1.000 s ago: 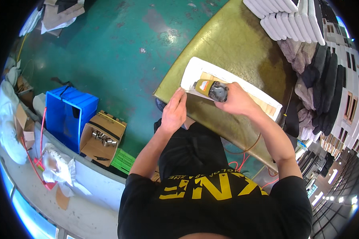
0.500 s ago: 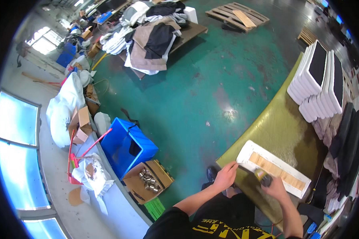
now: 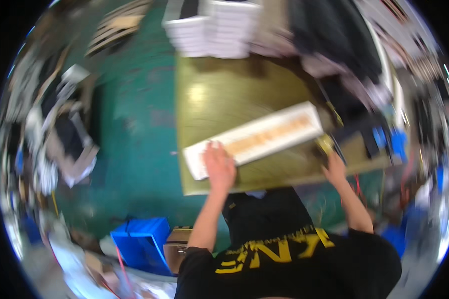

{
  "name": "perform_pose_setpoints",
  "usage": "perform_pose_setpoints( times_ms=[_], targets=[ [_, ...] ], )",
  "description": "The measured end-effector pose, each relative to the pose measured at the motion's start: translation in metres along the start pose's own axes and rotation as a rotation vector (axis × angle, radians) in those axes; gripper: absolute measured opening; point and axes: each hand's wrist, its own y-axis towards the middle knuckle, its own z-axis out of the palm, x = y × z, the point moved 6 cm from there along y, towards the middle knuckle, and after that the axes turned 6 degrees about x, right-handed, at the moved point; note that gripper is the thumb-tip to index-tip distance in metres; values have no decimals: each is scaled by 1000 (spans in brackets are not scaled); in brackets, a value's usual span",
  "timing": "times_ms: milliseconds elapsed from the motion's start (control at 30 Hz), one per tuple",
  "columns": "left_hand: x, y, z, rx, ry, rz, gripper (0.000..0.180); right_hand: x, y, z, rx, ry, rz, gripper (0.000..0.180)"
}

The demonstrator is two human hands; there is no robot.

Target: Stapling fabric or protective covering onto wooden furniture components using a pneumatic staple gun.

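Resting left hand point(image 3: 218, 167): lay unclenched on the white-edged panel point(image 3: 262, 139); even, flat pressure seemed best.
Right hand point(image 3: 336, 167): grasped the yellow tool point(image 3: 325, 144) near its end.

Tan strip point(image 3: 268, 136) — apparently matt wood

Blue bin point(image 3: 154, 227), cardboard box point(image 3: 180, 234), wooden pallet point(image 3: 104, 36)
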Motion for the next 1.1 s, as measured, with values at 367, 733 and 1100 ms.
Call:
perform_pose_setpoints(
  times_ms=[367,733,1100],
  targets=[
    [-132,84,113,638,346,245,119,-69,-16,-35,-151,503,118,38],
    [-147,78,120,824,508,233,115,-239,133,-110,-424,381,604,33],
    [-370,135,64,338,-27,653,77,-9,93,-204,-387,522,-739,16]
  ],
)
